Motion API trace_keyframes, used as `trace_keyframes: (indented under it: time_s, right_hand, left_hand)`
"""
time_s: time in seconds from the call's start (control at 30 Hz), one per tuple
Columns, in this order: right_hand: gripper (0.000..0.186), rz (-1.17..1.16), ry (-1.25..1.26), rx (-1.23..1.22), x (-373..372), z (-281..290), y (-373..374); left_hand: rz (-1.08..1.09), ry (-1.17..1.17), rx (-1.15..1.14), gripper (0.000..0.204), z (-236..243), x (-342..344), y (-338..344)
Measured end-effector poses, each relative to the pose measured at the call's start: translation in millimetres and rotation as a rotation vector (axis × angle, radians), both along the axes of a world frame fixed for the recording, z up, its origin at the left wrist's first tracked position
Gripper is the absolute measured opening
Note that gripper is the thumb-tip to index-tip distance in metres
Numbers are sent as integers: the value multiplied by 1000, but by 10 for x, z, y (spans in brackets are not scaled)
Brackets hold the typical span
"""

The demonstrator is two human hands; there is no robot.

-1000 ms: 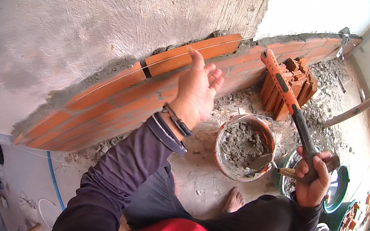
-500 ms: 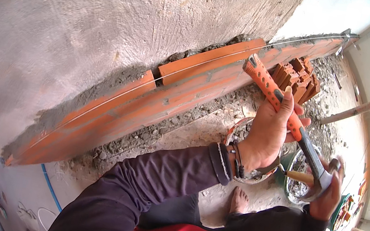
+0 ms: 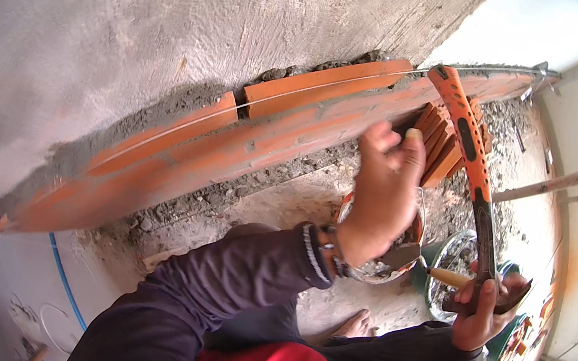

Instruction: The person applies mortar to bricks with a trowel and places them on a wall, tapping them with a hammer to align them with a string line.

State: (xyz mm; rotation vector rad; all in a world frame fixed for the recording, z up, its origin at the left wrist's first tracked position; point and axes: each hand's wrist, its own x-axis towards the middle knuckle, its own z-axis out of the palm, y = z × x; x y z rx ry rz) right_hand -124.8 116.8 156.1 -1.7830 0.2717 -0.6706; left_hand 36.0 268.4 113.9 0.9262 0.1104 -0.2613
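Tool-handling, I'd say: right grip (image 3: 483,317) wraps the hammer (image 3: 469,139) near its head; left grip (image 3: 384,193), half-curled, seemingly empty, brick wall (image 3: 256,148) leftward, would need spreading before any grasp.

Brick wall (image 3: 230,162) before plastered wall (image 3: 216,21), string line (image 3: 324,89) along its top. Brick stack (image 3: 441,159) right, partly behind hammer (image 3: 472,143) in right grip (image 3: 476,323). Mortar bucket (image 3: 421,218) nearer; second bucket (image 3: 426,296) to its right. Trowel (image 3: 399,256) between mortar bucket and right grip. Hose (image 3: 64,272) left.
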Motion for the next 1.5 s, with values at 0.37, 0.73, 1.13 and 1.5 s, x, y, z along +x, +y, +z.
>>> trace_keyframes:
  time_s: [0.37,0.73,1.13,1.5]
  right_hand:
    - [32,216,-132,-50,293,-84,-126]
    - [56,294,-197,-116,418,-340,-129]
    - [51,389,-166,-166,364,-422,-126]
    - [22,157,-19,365,284,-329,-281]
  left_hand:
    - [233,-64,-20,77,-107,166,270]
    - [302,-84,135,72,-138,184,218]
    - [444,-229,404,67,-147,287,231]
    - [334,-135,179,64,-301,268,314]
